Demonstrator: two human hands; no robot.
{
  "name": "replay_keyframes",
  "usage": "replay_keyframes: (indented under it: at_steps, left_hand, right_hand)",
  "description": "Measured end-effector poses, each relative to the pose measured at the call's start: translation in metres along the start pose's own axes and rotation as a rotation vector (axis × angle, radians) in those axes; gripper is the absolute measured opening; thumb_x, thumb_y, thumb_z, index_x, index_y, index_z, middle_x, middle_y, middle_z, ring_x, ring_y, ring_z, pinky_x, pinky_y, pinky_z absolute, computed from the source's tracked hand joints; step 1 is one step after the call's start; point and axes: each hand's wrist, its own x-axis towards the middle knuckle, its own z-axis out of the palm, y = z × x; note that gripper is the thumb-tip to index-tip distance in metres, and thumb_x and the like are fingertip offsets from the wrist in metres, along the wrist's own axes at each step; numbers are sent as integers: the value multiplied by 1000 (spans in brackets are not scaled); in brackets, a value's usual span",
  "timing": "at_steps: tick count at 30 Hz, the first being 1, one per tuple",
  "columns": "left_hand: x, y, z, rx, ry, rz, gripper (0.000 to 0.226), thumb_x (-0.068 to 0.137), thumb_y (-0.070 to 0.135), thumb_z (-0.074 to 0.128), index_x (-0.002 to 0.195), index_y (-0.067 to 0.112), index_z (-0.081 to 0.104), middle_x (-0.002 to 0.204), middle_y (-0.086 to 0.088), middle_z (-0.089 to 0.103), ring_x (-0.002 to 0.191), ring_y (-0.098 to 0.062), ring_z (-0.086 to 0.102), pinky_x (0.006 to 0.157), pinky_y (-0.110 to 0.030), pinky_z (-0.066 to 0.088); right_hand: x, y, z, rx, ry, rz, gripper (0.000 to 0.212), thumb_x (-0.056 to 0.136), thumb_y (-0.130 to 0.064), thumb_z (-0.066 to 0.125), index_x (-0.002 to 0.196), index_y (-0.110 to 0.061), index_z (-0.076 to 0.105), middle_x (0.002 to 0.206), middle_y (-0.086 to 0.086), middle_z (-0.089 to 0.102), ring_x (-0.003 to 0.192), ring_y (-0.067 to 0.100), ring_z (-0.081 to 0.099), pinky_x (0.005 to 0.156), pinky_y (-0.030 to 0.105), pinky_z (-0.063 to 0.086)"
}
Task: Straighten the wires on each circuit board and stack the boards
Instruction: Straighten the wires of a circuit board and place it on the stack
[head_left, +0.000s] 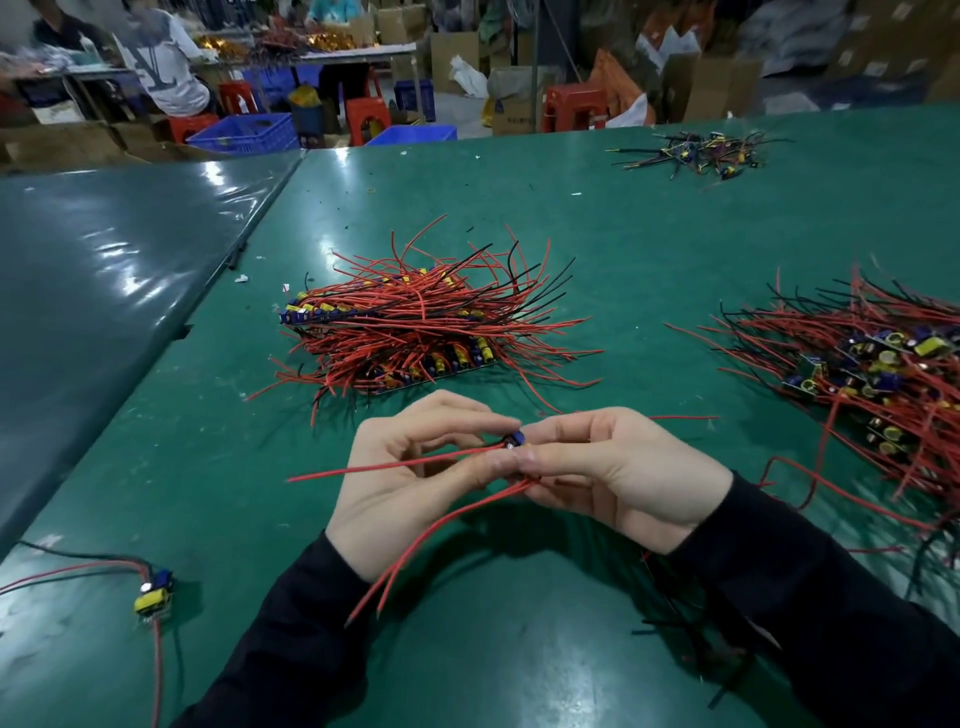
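Observation:
Both hands meet above the green table (519, 649) around one small circuit board (515, 439) with blue parts. My left hand (410, 478) pinches it from the left, thumb and fingers curled on it. My right hand (618, 473) grips it from the right. A red wire (374, 467) sticks out leftward from the board, and two more red wires (415, 551) hang down toward me. Just beyond the hands lies a stacked pile of boards (415, 332) with red and black wires fanned out. A loose heap of boards (872, 374) lies at the right.
A single board with a yellow part (154, 597) and trailing wires lies at the near left. A small bundle of boards (701, 153) sits far back right. A second table (104, 291) adjoins on the left. People, blue crates and red stools are behind.

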Motion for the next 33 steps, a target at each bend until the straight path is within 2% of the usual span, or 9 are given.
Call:
replay_keyframes:
  at_steps: [4, 8, 14, 19, 22, 27, 29, 33]
  left_hand:
    - [-1, -4, 12, -33, 170, -39, 17, 67, 19, 74, 79, 6, 75, 81, -6, 74, 71, -8, 67, 62, -16, 50]
    - [-1, -6, 17, -199, 257, -139, 13, 65, 16, 71, 74, 7, 76, 75, -5, 74, 67, -9, 66, 62, -18, 52]
    - [1, -4, 11, -289, 219, -155, 16, 70, 9, 66, 81, -1, 72, 78, -8, 74, 66, -12, 66, 63, -18, 53]
    - [-1, -1, 9, -205, 198, -89, 14, 75, 10, 63, 81, -1, 70, 83, -12, 74, 69, -15, 67, 64, -23, 55]
    - [-1, -1, 10, -134, 201, -41, 8, 80, 3, 62, 81, 3, 70, 83, -7, 74, 71, -12, 67, 64, -23, 55]
    - [-4, -2, 13, 31, 247, 58, 23, 83, -6, 61, 82, 14, 71, 81, -1, 72, 68, -2, 65, 60, -11, 48]
    - [-5, -3, 15, 70, 273, 51, 25, 83, -7, 62, 83, 17, 72, 78, 3, 72, 66, 0, 63, 57, -12, 49]
    - [-1, -4, 14, -177, 288, -108, 11, 76, 9, 66, 84, 11, 73, 75, -1, 74, 65, -8, 66, 56, -20, 54]
  right_hand:
    - [2, 3, -1, -24, 52, -80, 29, 53, -6, 74, 80, -1, 66, 72, 9, 71, 57, 12, 65, 52, 18, 53]
    - [3, 5, 0, -26, 83, -119, 34, 51, -4, 75, 83, 1, 64, 70, 10, 70, 55, 15, 63, 53, 19, 53]
    - [2, 5, 1, -56, 84, -158, 37, 50, -6, 76, 84, 0, 64, 72, 11, 71, 53, 15, 62, 52, 20, 52]
    - [-1, 5, 3, -144, 56, -169, 37, 46, -14, 78, 79, -5, 64, 68, 7, 70, 54, 14, 64, 47, 21, 51]
    - [0, 6, 4, -171, 56, -195, 32, 47, -15, 78, 74, -8, 64, 66, 6, 70, 52, 12, 64, 44, 19, 48]
    - [3, 10, 4, -236, 79, -236, 26, 42, -25, 80, 63, -15, 69, 63, 3, 68, 51, 10, 61, 42, 15, 41]
    - [4, 11, 4, -249, 90, -239, 27, 41, -27, 80, 64, -15, 69, 62, 2, 68, 50, 7, 60, 41, 14, 39]
    - [5, 11, 4, -258, 79, -194, 33, 48, -26, 80, 75, -13, 66, 67, 0, 70, 52, 6, 60, 42, 16, 40]
